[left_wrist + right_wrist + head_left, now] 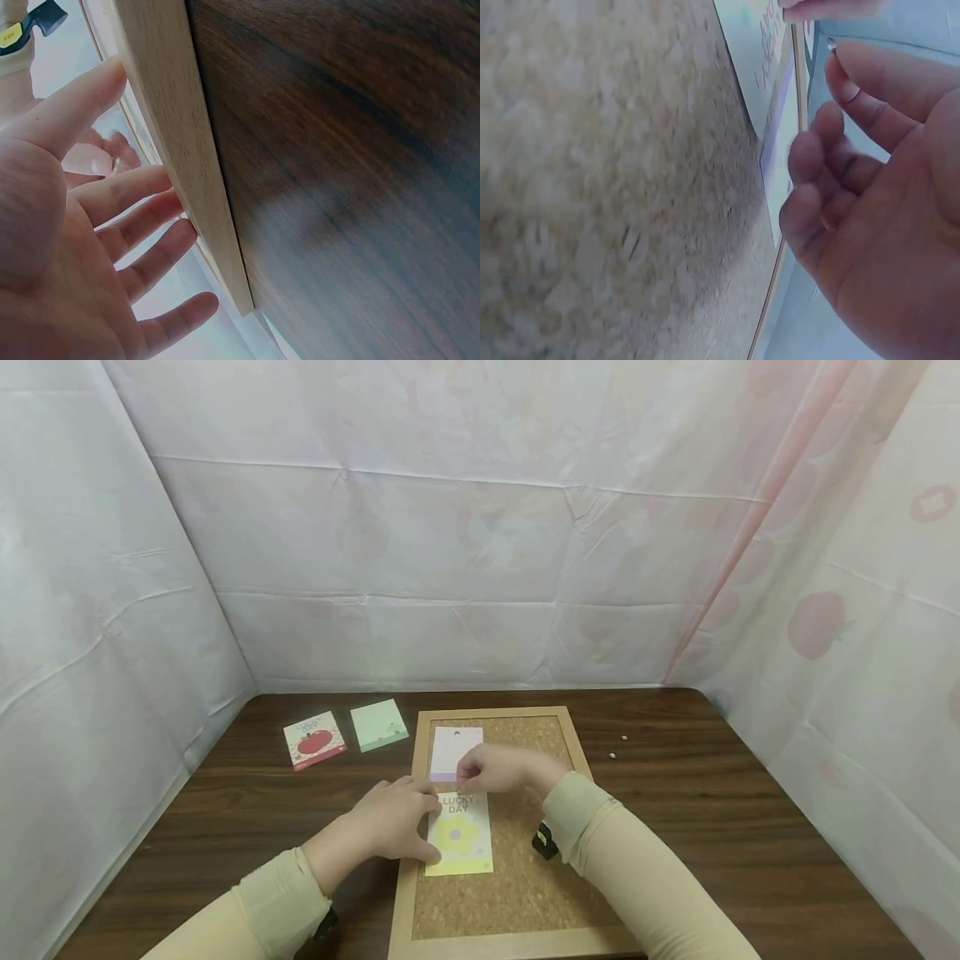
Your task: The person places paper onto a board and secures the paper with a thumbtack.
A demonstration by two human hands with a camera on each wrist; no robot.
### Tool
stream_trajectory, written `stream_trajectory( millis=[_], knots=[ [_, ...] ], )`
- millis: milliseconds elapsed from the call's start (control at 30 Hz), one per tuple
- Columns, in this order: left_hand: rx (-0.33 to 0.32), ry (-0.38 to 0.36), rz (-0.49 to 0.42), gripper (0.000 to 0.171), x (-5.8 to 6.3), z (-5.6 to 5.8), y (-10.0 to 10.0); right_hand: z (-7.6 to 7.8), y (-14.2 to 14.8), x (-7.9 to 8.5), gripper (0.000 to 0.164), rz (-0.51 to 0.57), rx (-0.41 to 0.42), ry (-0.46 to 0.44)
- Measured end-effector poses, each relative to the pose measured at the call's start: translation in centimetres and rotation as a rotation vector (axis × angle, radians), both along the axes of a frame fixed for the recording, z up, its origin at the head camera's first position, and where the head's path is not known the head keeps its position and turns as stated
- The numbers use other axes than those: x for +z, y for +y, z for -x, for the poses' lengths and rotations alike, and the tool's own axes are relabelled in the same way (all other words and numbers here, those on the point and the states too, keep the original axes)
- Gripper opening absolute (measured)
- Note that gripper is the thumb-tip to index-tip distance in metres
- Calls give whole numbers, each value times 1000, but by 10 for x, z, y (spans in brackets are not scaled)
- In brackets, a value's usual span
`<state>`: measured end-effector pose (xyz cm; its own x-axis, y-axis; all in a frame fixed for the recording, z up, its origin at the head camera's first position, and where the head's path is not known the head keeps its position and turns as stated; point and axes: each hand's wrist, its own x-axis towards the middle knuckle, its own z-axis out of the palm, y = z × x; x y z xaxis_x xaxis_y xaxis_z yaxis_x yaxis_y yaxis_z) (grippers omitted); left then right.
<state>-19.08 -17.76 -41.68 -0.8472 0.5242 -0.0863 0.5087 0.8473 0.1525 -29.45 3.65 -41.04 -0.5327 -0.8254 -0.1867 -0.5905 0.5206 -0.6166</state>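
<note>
A wood-framed cork board (pixel 525 885) lies on the table, with a yellow flower card (pixel 472 852) reading "LUCKY DAY" on its left part. My left hand (pixel 393 818) is spread over the card's left edge and the frame, its fingers fairly straight in the left wrist view. Above the card's top edge, my right hand (pixel 495 768) pinches a small shiny thumbtack (pixel 832 43) between thumb and index finger. Beyond it lies a white card with a purple bottom band (pixel 450 747), a small dark spot at its top; the right hand partly covers this card.
On the table left of the board are a red apple card (pixel 315 742) and a pale green card (pixel 378 725). Two tiny light tacks (pixel 612 756) lie on the dark wood table (pixel 705 827) to the right. White printed cloth (pixel 465 535) surrounds the table's back and sides.
</note>
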Motion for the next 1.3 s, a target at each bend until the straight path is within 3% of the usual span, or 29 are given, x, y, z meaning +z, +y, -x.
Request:
stream_trajectory(
  millis=[233,533,1067,1300],
  knots=[
    [-5,17,-8,59,-2,2,0,-5,-11,3,17,-138,-6,113],
    [-5,16,-3,59,-2,2,0,-11,-20,2,21,-249,-52,96],
    [-1,16,6,60,-2,2,0,-11,-27,-1,22,-274,-76,168],
    [0,18,5,59,-1,1,-1,-11,-26,-2,33,-283,-78,174]
  ],
)
